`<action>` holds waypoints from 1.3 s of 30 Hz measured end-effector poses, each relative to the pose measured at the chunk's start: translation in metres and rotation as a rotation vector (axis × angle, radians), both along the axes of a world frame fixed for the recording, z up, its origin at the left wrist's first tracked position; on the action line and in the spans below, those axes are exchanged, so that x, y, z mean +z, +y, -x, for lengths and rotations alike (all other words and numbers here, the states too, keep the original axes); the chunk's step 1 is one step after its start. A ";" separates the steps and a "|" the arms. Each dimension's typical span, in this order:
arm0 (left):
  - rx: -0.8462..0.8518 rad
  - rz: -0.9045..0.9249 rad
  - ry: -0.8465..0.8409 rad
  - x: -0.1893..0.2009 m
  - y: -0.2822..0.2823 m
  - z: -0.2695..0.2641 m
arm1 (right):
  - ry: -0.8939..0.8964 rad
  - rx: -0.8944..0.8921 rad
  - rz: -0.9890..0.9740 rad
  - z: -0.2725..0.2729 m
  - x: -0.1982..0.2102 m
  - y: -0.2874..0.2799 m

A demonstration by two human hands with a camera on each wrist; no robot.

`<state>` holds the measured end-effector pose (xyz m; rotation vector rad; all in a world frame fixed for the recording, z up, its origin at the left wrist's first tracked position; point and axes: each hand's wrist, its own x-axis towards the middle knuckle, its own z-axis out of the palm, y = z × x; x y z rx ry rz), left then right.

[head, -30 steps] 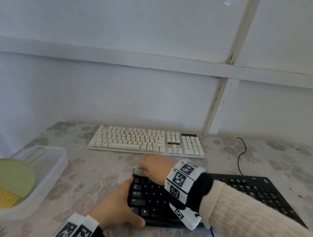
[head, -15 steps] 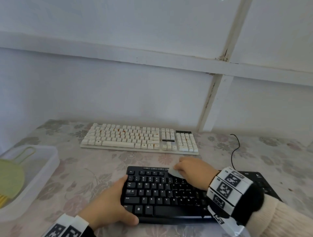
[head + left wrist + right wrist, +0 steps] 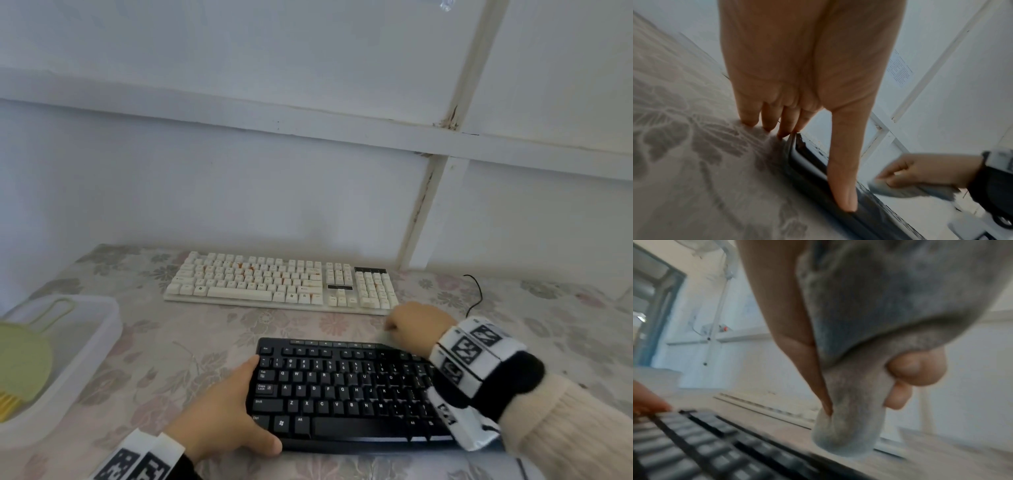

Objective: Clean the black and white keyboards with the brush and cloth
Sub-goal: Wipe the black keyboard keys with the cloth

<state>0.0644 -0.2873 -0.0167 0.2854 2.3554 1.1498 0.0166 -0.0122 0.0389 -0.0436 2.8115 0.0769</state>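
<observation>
**Cloth at far-right edge of black kbd**

Your right hand has its fingers curled round the cloth, a soft grey fuzzy wad, thumb clamped on 1 side. It sits at the back edge of the black kbd, towards its right end, between the 2 boards. Whether the cloth touches the keys can't be told; the wrist view is blurred.

Your left hand braces the black kbd's left end: thumb laid straight along the front edge, other fingers straight, tips down on the tablecloth by the side edge. Nothing is gripped there, it only presses.

Key relation: the kbd's long axis runs left-right across you, and most of the key field lies left of and nearer you than the cloth. So the next stroke probably runs back leftward along a row. Right hand is the working 1; left just stops sliding.

Materials: black kbd is low, hard plastic w/ rounded corners. White kbd sits beyond, parallel, cream keycaps taller, likely traps more dust. Brush, pale green w/ yellow bristles, lies in the clear tub far left, nearer your left hand.
</observation>
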 end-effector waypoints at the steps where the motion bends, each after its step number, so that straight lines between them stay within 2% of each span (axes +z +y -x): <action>1: 0.004 0.004 -0.003 0.000 0.000 0.000 | 0.018 0.040 0.073 0.005 -0.001 -0.019; 4: 0.010 0.010 -0.007 0.000 0.000 0.000 | 0.025 0.177 0.251 0.016 -0.007 -0.079; 6: 0.013 0.011 -0.010 0.000 -0.001 0.001 | 0.030 0.237 0.287 0.022 -0.012 -0.113; 10: -0.005 0.007 -0.007 0.005 0.000 0.001 | 0.022 0.288 0.129 0.026 -0.014 -0.144; 15: -0.005 -0.002 0.003 0.005 0.002 0.000 | 0.033 0.232 0.114 0.010 -0.017 -0.117; 25: -0.008 0.000 0.006 0.008 0.001 -0.003 | 0.032 0.061 0.037 -0.009 -0.017 -0.011; 30: -0.005 -0.004 0.002 0.007 0.001 -0.003 | 0.028 -0.053 -0.100 -0.016 -0.007 0.024; 34: -0.010 -0.015 -0.001 0.006 0.001 -0.002 | 0.035 -0.069 -0.194 -0.008 0.000 0.014; 39: 0.005 -0.016 -0.021 0.005 0.001 -0.003 | 0.050 0.123 0.129 0.019 -0.013 -0.068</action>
